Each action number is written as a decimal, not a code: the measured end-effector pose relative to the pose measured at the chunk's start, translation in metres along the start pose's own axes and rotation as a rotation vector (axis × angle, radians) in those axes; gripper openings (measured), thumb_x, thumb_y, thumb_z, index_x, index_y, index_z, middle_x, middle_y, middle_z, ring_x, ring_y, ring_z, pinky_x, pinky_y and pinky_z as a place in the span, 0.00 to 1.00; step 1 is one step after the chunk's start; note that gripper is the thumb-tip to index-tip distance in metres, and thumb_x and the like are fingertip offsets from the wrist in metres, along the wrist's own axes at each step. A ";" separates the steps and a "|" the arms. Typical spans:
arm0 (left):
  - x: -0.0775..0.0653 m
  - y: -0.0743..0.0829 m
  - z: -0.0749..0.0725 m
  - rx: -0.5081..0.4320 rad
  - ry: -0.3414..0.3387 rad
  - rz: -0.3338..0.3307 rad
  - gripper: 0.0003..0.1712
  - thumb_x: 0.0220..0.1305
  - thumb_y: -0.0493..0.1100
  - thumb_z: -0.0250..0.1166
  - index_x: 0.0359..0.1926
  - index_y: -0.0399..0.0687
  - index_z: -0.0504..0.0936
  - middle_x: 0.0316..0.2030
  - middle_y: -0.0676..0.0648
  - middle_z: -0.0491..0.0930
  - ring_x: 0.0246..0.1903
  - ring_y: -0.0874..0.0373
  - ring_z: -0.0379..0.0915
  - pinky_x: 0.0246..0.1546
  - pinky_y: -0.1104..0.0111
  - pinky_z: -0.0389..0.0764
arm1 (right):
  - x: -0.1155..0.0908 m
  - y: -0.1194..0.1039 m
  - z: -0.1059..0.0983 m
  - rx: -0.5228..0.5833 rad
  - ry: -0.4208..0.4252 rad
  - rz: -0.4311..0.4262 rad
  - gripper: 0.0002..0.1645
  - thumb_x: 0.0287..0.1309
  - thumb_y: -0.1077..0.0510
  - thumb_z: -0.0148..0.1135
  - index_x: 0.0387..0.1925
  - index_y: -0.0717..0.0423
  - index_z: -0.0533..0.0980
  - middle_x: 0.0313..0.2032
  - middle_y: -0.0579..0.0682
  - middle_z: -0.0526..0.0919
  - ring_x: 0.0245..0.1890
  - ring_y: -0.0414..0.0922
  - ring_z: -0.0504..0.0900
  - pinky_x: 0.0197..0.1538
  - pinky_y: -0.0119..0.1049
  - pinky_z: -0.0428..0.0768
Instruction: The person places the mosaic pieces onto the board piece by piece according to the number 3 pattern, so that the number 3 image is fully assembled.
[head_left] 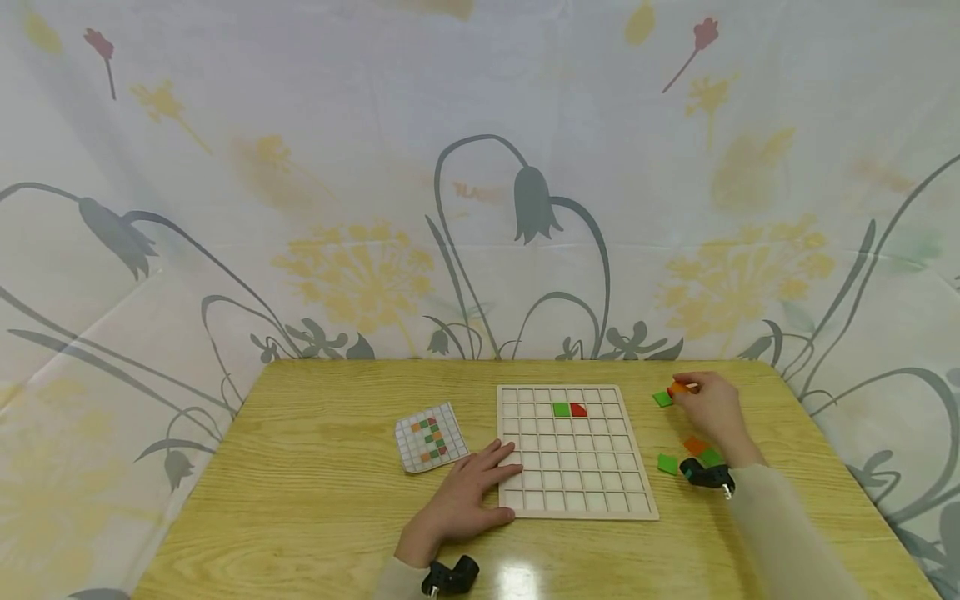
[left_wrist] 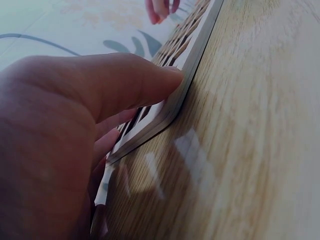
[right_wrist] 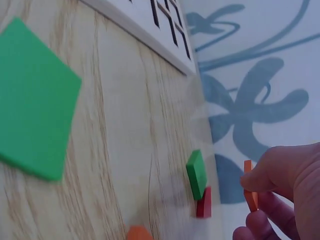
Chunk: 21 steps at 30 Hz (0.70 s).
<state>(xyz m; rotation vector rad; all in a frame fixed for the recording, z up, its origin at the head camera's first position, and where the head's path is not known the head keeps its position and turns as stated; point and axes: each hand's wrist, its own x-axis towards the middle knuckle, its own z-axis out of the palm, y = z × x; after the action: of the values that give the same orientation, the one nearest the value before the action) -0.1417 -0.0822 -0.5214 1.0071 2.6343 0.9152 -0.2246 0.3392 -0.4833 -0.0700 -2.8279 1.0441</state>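
A pale wooden grid board (head_left: 577, 507) lies on the table with a green tile (head_left: 560, 409) and a red tile (head_left: 578, 409) side by side in its second row. My left hand (head_left: 480, 483) lies flat at the board's left edge, and its thumb (left_wrist: 130, 85) touches the board's near corner (left_wrist: 172, 107). My right hand (head_left: 705, 404) is right of the board and pinches an orange tile (head_left: 680, 387) (right_wrist: 249, 192) on edge just above the table. Beside it lie a green tile (head_left: 662, 399) (right_wrist: 196, 173) and a red tile (right_wrist: 204, 203).
A small pattern card (head_left: 430, 437) with coloured squares lies left of the board. Loose tiles sit near my right wrist: an orange one (head_left: 694, 446) and two green ones (head_left: 667, 464) (head_left: 712, 457). A flowered cloth (head_left: 480, 208) hangs behind the table's far edge.
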 end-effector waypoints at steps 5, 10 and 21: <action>-0.001 0.000 0.000 -0.006 -0.005 -0.008 0.36 0.64 0.56 0.64 0.72 0.56 0.70 0.77 0.53 0.53 0.76 0.55 0.41 0.70 0.46 0.50 | 0.000 -0.008 0.010 -0.029 -0.011 -0.062 0.21 0.60 0.65 0.60 0.54 0.72 0.77 0.50 0.71 0.74 0.41 0.59 0.75 0.38 0.43 0.76; 0.000 -0.001 0.002 -0.004 0.001 -0.001 0.36 0.64 0.55 0.65 0.72 0.56 0.70 0.77 0.52 0.53 0.76 0.54 0.41 0.70 0.45 0.50 | -0.001 -0.018 0.019 -0.049 -0.024 -0.133 0.20 0.59 0.66 0.62 0.53 0.72 0.79 0.50 0.72 0.76 0.46 0.64 0.77 0.45 0.54 0.77; 0.000 -0.001 0.001 -0.002 0.001 0.001 0.36 0.64 0.55 0.65 0.72 0.56 0.70 0.77 0.52 0.53 0.76 0.54 0.42 0.70 0.45 0.50 | -0.002 -0.042 0.041 -0.025 -0.042 -0.207 0.17 0.58 0.65 0.66 0.49 0.69 0.82 0.48 0.68 0.78 0.45 0.61 0.79 0.45 0.55 0.79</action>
<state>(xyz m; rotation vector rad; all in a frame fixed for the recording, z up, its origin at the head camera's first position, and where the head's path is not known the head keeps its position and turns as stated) -0.1421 -0.0821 -0.5226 1.0083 2.6337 0.9182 -0.2278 0.2803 -0.4874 0.2406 -2.8100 0.9755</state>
